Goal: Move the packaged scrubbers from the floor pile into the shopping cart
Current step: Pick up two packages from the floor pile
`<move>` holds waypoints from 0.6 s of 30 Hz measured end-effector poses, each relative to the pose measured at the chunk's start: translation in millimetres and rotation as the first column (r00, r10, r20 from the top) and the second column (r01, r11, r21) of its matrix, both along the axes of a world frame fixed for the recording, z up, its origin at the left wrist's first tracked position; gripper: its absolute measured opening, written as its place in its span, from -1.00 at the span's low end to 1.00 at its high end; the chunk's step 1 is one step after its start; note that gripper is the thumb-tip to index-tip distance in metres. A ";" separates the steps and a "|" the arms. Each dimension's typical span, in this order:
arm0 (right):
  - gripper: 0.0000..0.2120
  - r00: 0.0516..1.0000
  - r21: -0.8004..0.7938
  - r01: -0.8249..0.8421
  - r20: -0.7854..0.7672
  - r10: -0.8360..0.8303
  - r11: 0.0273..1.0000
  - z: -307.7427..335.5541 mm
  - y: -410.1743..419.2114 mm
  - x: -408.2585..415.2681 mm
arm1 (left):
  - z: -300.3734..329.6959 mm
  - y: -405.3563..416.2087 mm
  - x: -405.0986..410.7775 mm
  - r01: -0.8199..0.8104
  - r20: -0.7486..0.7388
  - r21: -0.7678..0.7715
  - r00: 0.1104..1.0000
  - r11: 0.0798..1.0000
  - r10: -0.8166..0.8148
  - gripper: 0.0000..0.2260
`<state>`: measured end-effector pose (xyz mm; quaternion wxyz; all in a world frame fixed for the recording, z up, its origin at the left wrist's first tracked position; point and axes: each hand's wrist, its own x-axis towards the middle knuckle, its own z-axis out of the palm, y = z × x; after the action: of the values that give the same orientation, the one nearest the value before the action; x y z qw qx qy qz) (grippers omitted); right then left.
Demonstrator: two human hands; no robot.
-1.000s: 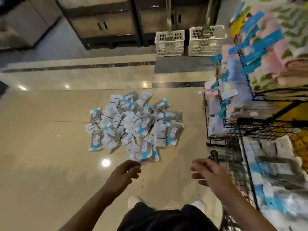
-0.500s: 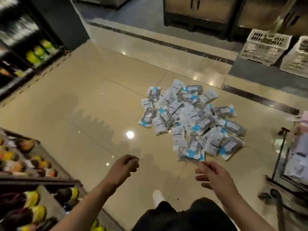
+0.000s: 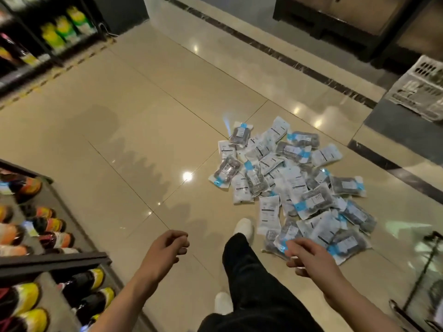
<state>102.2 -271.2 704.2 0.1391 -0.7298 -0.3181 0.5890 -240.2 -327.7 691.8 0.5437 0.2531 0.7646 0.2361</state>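
Note:
A pile of packaged scrubbers (image 3: 294,185), clear bags with white labels and blue tabs, lies spread on the beige tiled floor right of centre. My right hand (image 3: 309,257) hangs just above the pile's near edge, fingers loosely curled and holding nothing. My left hand (image 3: 165,248) hovers over bare floor to the left of the pile, fingers loosely curled, also holding nothing. Only a dark wire edge of the shopping cart (image 3: 429,271) shows at the right border. My white shoe (image 3: 244,227) stands beside the pile.
A shelf of bottles with orange and yellow labels (image 3: 36,236) fills the lower left. Another stocked shelf (image 3: 48,32) stands at the upper left. A white plastic crate (image 3: 422,92) sits at the right, dark cabinets (image 3: 347,17) behind it. Open floor stretches left of the pile.
The view has swung left and closer to the pile; the cart has slid almost out at the right. My right hand now hangs over the pile's near edge. Both hands still hold nothing.

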 end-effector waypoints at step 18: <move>-0.89 0.998 -0.085 0.026 -0.054 -0.031 0.996 -50.9 338.4 -51.7 | -29.0 335.0 -31.3 0.108 -0.055 -0.088 0.992 0.990 -0.113 -0.86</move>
<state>50.5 67.2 653.3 0.1252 -0.7230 -0.2783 0.6198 -271.4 7.4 662.8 0.5430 0.2788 0.7747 0.1649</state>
